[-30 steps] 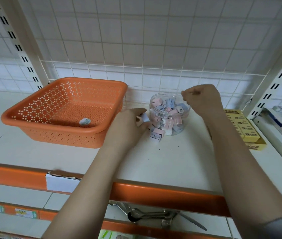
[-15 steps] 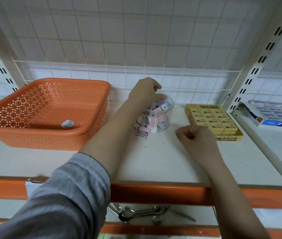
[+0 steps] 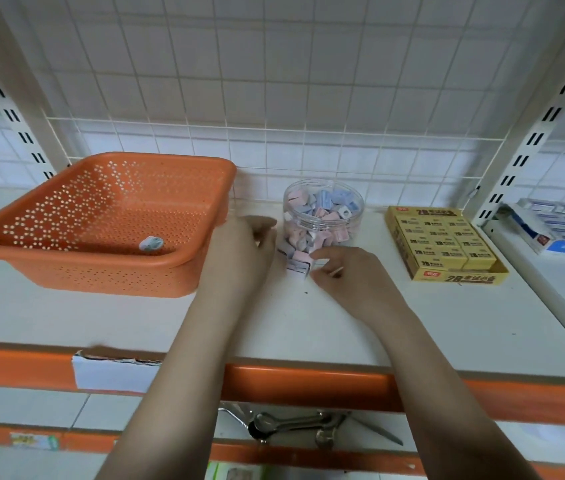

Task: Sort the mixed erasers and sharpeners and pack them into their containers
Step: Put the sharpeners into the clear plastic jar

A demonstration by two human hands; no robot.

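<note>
We see a white shelf (image 3: 343, 327) with an orange front edge, backed by a wire grid. Toward its back edge, about midway along, stands a clear round jar (image 3: 322, 220), open-topped and filled with pink and blue sharpeners (image 3: 329, 209). Our left hand (image 3: 239, 251) sits just left of the jar, fingers curled toward its wall; whether they touch it or hold anything we cannot tell. Our right hand (image 3: 347, 275) is at the jar's front base, fingers curled and pinching a small pale piece we cannot make out. An orange perforated basket (image 3: 66, 268) fills the left part of the shelf, its right rim just beside the left hand, and one small pale round item (image 3: 151, 243) lies in its near right corner. A yellow box of erasers (image 3: 447, 244) lies toward the right edge, apart from the jar, with bare shelf between them. Bare shelf also runs from both hands to the front edge.
</note>
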